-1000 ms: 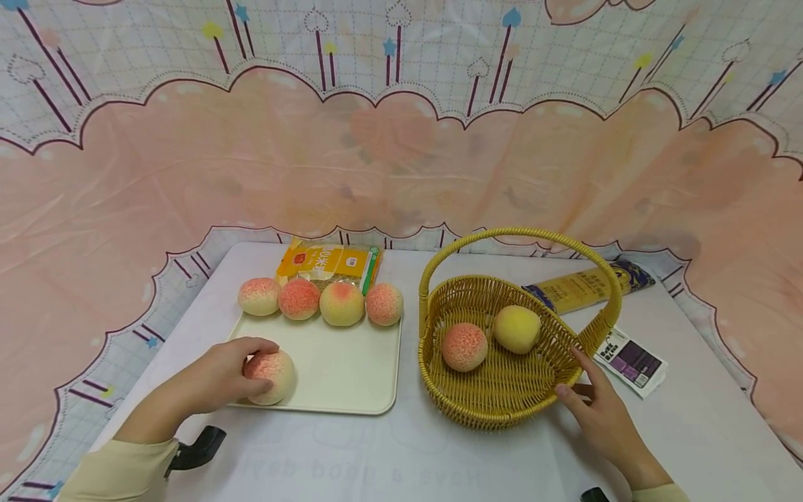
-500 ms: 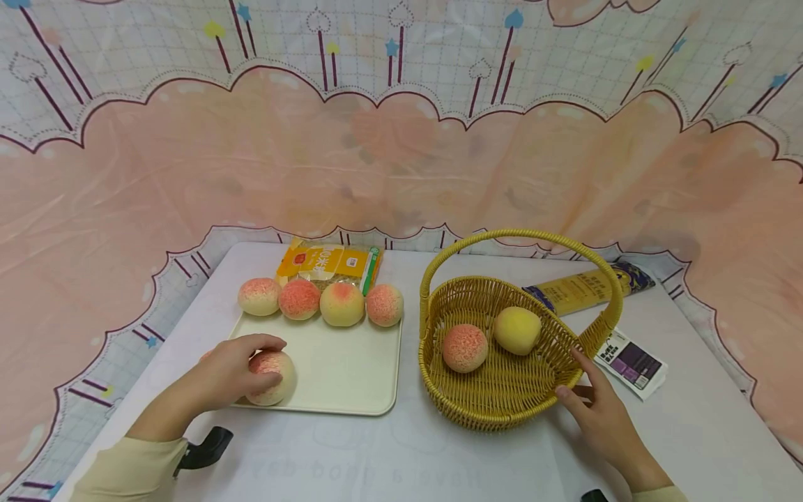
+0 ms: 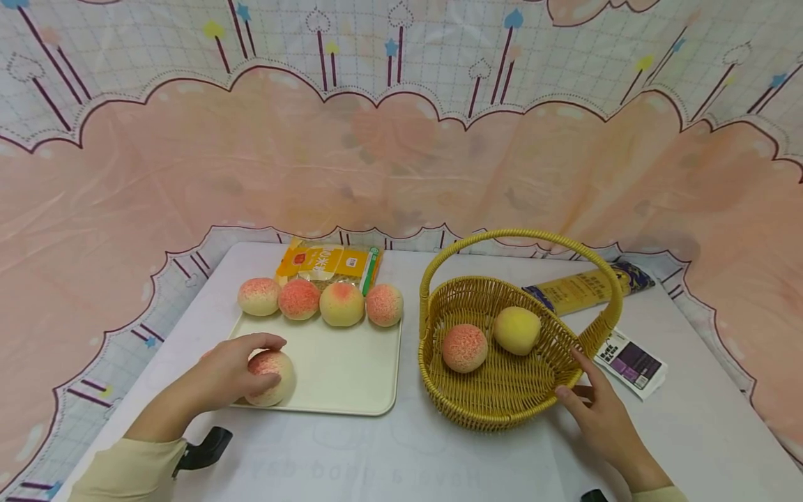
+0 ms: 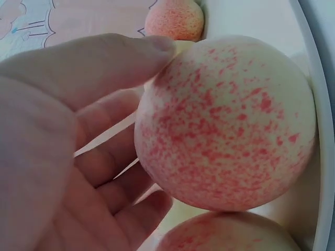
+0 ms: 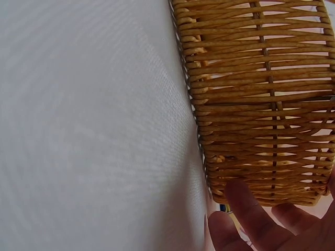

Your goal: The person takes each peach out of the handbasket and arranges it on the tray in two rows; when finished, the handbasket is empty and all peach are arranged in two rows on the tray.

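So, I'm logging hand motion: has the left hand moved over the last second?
Yes, slightly: in the head view the left hand has shifted to the right, judged against the cream tray, which shows no shift.

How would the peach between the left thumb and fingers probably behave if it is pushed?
The peach would probably roll, as it looks nearly round. The tray has a raised rim close beside it, which might stop a gentle roll. The peach may be light for its size, since its sprayed-looking speckles suggest an imitation.
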Motion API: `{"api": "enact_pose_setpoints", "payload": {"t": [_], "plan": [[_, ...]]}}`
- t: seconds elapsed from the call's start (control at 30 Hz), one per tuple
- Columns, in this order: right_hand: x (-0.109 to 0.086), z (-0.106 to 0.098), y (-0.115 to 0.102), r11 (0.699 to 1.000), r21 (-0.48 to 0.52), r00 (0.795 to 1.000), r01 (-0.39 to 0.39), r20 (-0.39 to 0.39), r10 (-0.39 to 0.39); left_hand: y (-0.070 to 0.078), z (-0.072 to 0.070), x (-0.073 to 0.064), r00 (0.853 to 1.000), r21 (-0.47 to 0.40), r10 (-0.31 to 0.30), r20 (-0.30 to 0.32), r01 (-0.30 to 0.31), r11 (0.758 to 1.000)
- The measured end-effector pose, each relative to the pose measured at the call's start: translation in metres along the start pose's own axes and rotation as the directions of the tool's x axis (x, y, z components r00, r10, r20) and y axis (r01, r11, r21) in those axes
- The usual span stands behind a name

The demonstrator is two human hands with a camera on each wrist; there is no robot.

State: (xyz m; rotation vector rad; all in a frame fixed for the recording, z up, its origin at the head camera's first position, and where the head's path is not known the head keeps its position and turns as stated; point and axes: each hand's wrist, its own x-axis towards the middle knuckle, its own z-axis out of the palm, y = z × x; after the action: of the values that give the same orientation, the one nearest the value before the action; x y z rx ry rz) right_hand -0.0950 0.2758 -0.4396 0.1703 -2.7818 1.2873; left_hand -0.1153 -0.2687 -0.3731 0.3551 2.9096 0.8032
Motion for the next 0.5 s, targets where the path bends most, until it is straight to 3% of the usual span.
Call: {"api": "enact_pose_setpoints", "payload": {"t": [0.17,0.3,0.5], "plan": [[0.001,0.000,0.001,1.000,-0.006,1.000,-0.006,0.005,0.006,0.013,-0.003,-0.002,0.996,-0.112,0.031,-0.079,-0.040,0.993],[0.001,0.000,0.002,1.000,-0.010,1.000,-0.011,0.008,0.011,0.026,0.003,-0.001,0.984,-0.150,0.113,-0.141,-0.134,0.979],[0.001,0.000,0.002,1.000,0.004,1.000,-0.014,0.009,0.014,0.045,0.022,0.006,0.969,-0.196,0.223,-0.103,-0.239,0.951]]}}
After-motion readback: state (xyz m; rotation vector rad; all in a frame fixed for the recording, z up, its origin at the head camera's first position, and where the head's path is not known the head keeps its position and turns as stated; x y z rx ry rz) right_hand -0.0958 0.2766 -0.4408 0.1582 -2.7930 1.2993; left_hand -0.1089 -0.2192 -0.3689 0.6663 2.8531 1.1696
